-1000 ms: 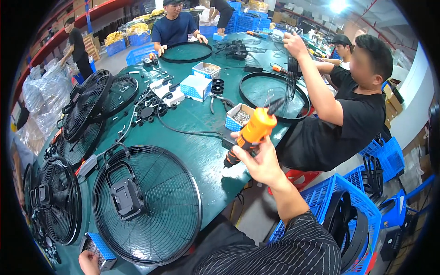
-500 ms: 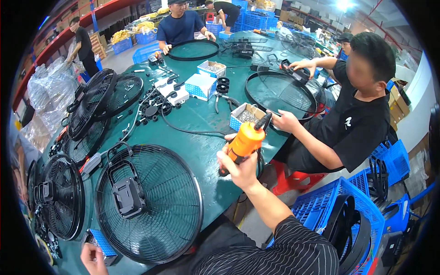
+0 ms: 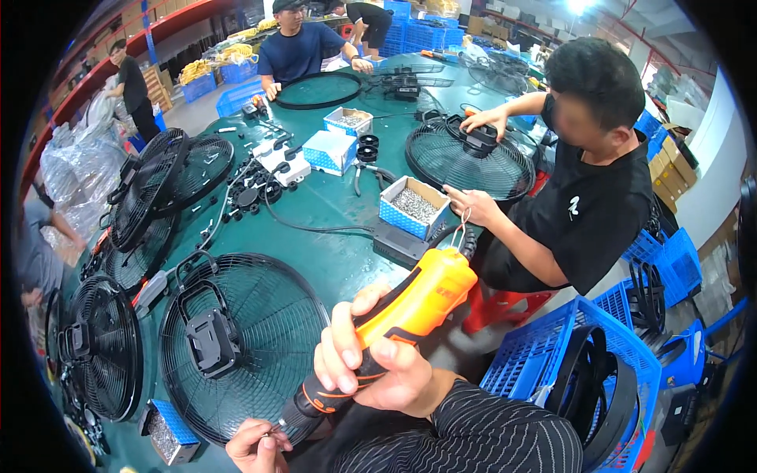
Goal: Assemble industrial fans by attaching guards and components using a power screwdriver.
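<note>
My right hand point(image 3: 386, 366) is wrapped round an orange and black electric screwdriver point(image 3: 430, 296), tilted so that its dark nose points down to the left. At the bit's tip, my left hand point(image 3: 259, 448) pinches a small metal screw point(image 3: 274, 430) between its fingertips. The screw is tiny and partly covered by the fingers. Just beyond lies a round black fan grille point(image 3: 276, 315) with a square black motor housing point(image 3: 211, 340) on it. To the left of the grille stands a small blue box point(image 3: 175, 432) of screws.
More black fans point(image 3: 106, 347) stand at the left. Across the green table point(image 3: 331, 197) are an open box of small metal parts point(image 3: 416, 203), a power adapter point(image 3: 398, 243) and cables. A co-worker at the right handles another fan point(image 3: 471, 162). Blue crates point(image 3: 516, 355) stand beside me.
My right hand has brought the screwdriver closer and turned its nose down left. My left hand has moved right, from beside the screw box to the bit. The co-worker's grille now lies flat.
</note>
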The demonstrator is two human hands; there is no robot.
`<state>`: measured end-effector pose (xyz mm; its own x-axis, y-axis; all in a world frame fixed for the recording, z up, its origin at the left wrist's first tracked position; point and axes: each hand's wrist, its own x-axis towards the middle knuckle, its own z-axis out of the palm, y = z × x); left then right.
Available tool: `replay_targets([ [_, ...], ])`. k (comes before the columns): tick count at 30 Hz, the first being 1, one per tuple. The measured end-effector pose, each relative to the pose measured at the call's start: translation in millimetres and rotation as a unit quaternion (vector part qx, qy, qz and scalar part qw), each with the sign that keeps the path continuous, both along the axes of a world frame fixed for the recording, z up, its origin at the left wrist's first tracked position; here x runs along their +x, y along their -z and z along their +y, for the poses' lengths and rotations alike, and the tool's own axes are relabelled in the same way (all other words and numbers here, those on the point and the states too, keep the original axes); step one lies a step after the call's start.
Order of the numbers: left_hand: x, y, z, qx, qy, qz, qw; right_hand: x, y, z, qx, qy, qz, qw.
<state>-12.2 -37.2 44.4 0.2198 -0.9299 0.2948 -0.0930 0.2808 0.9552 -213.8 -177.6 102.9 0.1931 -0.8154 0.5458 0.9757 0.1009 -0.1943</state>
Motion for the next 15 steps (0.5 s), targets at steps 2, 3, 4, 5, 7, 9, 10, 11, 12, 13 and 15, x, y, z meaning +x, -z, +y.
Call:
replay_targets([
  [2,-3,9,5,0.051,-0.020,0.182,0.982,2,2,1,0.017,0.021,0.025,0.999],
  [3,-3,12,4,0.057,-0.016,0.214,0.975,3,2,2,0.021,0.029,0.022,0.999],
  [4,-3,13,4,0.056,-0.020,0.214,0.975,4,2,2,0.020,0.024,0.022,0.999],
  [5,-5,14,3,0.072,-0.030,0.244,0.967,5,2,2,0.018,0.028,0.017,0.999],
  [7,-14,23,0,0.014,-0.025,0.314,0.949,8,0,4,0.008,0.031,0.008,0.999],
  [9,-11,36,-2,0.011,-0.024,0.331,0.943,9,-2,6,0.003,0.033,0.011,0.999],
  [10,-10,39,-1,0.011,-0.020,0.347,0.938,8,-2,7,-0.001,0.039,0.014,0.999],
  [11,-19,35,-2,0.002,-0.085,0.365,0.927,7,-3,9,0.004,0.052,0.020,0.998],
  [12,-20,32,-3,-0.002,-0.096,0.366,0.926,4,0,7,-0.027,0.028,-0.002,0.999],
  [13,-21,28,-2,0.012,-0.093,0.390,0.916,4,2,7,-0.031,0.025,-0.001,0.999],
  [15,-23,16,-8,0.009,0.007,0.395,0.918,5,5,9,-0.041,0.032,0.007,0.999],
])
